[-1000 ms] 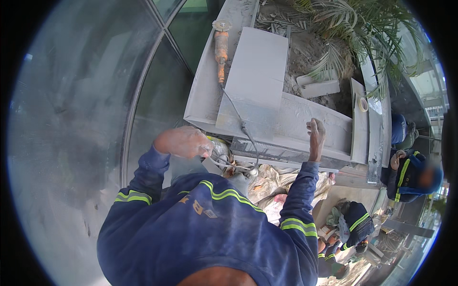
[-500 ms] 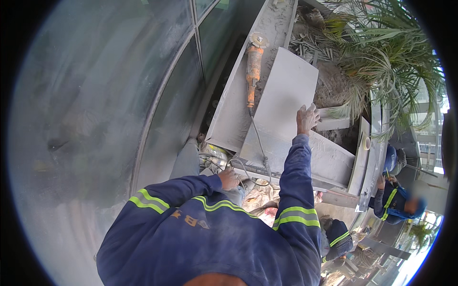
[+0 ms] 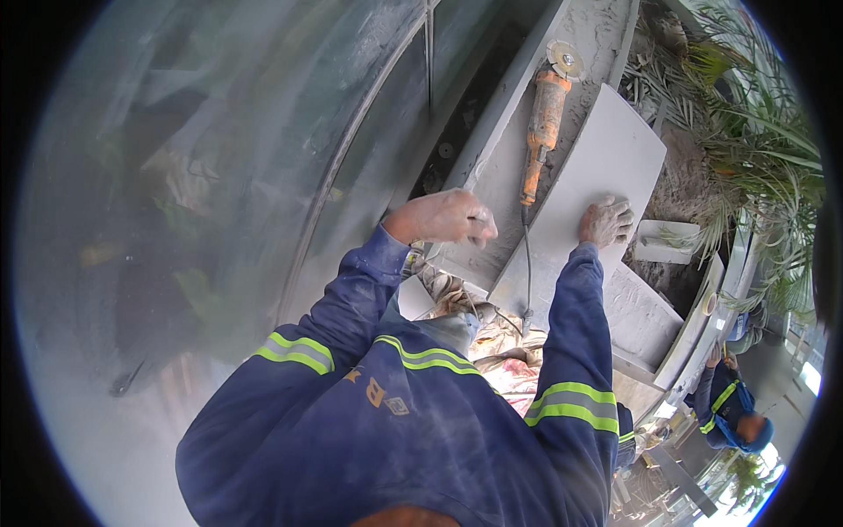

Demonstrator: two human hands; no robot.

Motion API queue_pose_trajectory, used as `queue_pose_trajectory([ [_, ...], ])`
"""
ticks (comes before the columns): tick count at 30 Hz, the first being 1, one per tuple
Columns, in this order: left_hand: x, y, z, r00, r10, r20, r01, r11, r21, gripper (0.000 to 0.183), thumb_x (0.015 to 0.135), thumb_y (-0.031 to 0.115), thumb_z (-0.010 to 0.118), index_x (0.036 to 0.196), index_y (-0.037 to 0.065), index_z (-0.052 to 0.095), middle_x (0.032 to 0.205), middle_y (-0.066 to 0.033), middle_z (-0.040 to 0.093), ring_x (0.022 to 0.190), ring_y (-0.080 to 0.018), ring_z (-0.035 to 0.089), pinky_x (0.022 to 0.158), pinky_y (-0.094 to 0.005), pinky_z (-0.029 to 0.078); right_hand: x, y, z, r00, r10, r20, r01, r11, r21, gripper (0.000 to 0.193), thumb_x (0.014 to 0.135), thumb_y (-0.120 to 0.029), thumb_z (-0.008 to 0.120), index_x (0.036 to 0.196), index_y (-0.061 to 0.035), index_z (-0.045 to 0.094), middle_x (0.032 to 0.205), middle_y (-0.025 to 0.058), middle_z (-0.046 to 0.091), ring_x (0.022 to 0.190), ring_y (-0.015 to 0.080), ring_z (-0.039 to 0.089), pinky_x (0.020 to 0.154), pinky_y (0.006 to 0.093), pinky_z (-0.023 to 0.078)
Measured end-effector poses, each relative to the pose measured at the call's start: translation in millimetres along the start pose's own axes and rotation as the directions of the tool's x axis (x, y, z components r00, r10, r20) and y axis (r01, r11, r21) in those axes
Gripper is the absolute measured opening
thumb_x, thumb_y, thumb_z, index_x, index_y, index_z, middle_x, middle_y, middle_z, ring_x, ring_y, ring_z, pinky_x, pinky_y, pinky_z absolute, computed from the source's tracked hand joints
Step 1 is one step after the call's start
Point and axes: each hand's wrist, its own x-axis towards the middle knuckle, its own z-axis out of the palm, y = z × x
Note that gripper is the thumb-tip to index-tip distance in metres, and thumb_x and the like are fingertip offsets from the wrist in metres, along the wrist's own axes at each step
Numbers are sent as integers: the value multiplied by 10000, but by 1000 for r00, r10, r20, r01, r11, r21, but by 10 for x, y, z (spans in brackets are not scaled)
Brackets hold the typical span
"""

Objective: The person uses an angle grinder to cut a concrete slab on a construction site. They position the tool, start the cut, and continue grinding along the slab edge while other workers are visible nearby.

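Grey panel slants across the ledge; remotely, I see the right hand flat on it, spread open, gripping nothing; left hand half-curled, contents unclear. Orange grinder lies alongside, cord crossing the panel.

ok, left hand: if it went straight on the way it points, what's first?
Likely the power cord of the orange angle grinder, near its handle end. Depth is unclear: the left hand may sit higher and pass over it.

Dusty gry ledge w/ orng angle grinder on it, lt-gry panel alongside; cord over panel.
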Motion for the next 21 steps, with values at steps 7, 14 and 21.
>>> queue_pose_trajectory([
  [7, 1688, -969, -940, 792, -120, -599, 39, 988, -147, 642, 955, 435, 693, 1388, -29, 600, 1371, -230, 646, 1296, -336, 610, 1069, -421, 480, -102, -149, -163, 993, 21, 113, -25, 999, 32, 644, 1067, -451, 408, 1574, -58, 345, 1561, 181, 357, 1457, 373, 307, 1173, 577, 246],
  [14, 2331, -995, -500, 672, -4, -741, 79, 995, 65, 772, 972, 468, 644, 1503, -35, 397, 1406, -326, 536, 1289, -499, 547, 1099, -515, 448, -57, -159, -200, 993, 31, 118, -35, 999, 28, 633, 1063, -425, 409, 1561, -40, 345, 1562, 181, 338, 1447, 378, 294, 1171, 560, 237],
  [21, 2363, -1038, -440, 593, 45, -804, 89, 989, 121, 614, 983, 384, 645, 1406, -27, 476, 1327, -311, 581, 1189, -489, 602, 1009, -541, 493, -49, -188, -190, 988, 37, 147, -39, 999, 10, 642, 1069, -420, 429, 1578, -42, 325, 1583, 183, 305, 1460, 378, 269, 1175, 581, 218],
])
